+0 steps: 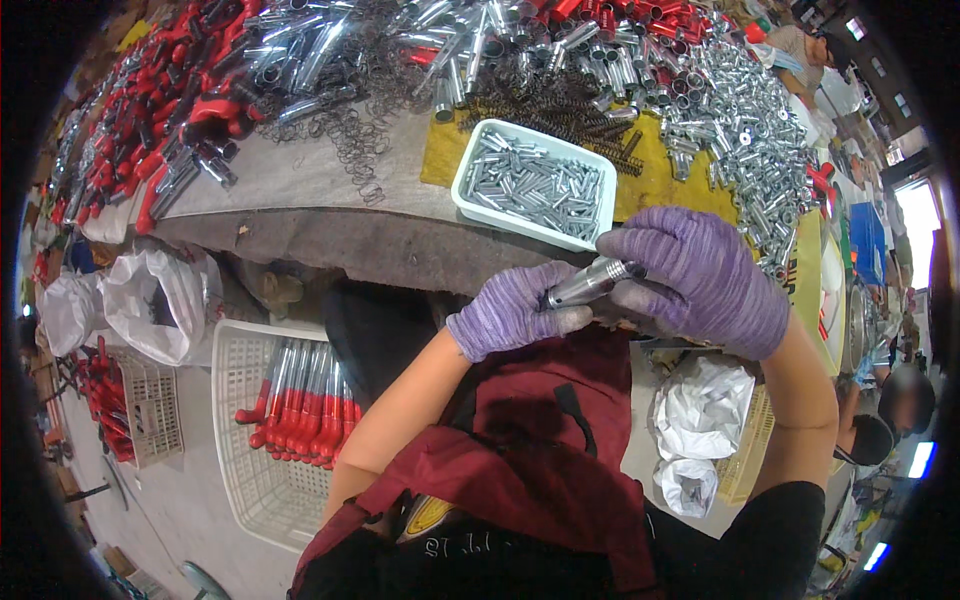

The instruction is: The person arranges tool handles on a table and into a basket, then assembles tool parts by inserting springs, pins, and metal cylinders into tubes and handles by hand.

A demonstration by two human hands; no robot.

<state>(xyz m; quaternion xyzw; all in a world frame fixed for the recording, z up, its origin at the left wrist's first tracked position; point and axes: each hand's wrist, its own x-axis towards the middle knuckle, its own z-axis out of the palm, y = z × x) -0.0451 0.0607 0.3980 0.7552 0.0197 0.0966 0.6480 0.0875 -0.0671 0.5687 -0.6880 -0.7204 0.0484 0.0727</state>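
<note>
Both my hands wear purple knitted gloves and meet in front of the table edge. Between them is a short shiny metal tube [582,284], tilted with its right end higher. My left hand [515,310] grips its left end, thumb above and fingers below. At the tube's right end, my right hand [705,275] closes its fingers and thumb around a dark tip; what exactly it pinches there is partly hidden. Just beyond my hands, a pale green plastic tray [463,190] full of small metal pins [535,185] stands on the table.
Dark coil springs [545,105], chrome tubes and metal rings [745,135] heap across the table's far side. Red-handled parts [190,85] pile up at left. Below left, a white crate [225,420] holds several red-and-chrome tools [305,405]. White sacks [155,300] stand beside it; more bags [700,405] sit lower right.
</note>
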